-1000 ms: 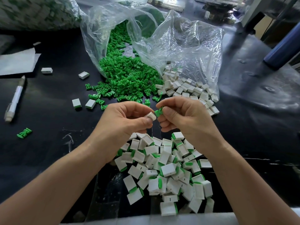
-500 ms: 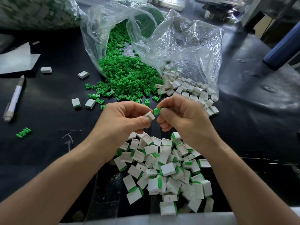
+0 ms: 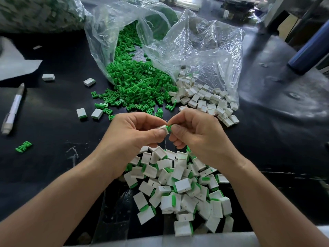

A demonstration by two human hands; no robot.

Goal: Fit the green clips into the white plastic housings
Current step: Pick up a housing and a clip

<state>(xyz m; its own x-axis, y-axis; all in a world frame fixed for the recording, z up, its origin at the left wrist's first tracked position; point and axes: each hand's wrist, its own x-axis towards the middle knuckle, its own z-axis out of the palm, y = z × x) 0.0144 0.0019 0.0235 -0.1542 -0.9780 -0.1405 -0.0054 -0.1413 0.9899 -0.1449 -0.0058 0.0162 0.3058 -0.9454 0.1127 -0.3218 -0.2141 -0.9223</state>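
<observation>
Two hands meet above the dark counter (image 3: 53, 132). The left hand (image 3: 135, 138) pinches one white housing (image 3: 164, 129) between its thumb and curled fingers. The right hand (image 3: 195, 138) pinches one green clip (image 3: 170, 126) the same way, with the clip's end touching the housing's open end. How far in it sits I cannot tell, since the fingertips hide the joint. To do this step well, I judge the clip should be squared to the opening before any force goes on, then pushed straight along the housing. The left thumb should brace the closed end, and the fingers should stay off the mouth so it is not squeezed shut. A skewed start would likely jam, so back out and re-align rather than force it. Press until only a green edge shows, as on the finished pieces (image 3: 179, 186) heaped near the counter's front edge. By count, one clip and one housing are in hand. The finished heap holds roughly fifty, though overlaps make that a guess. The loose clips (image 3: 135, 86) spilling from the clear bag (image 3: 110, 41) are far too many to count, likely hundreds. Some thirty to forty empty housings (image 3: 204, 100) show just to their right. Four strays (image 3: 89, 82) lie apart on the left, at least one already showing green. One lone clip piece (image 3: 23, 146) and one pen (image 3: 13, 109) lie at the far left.
</observation>
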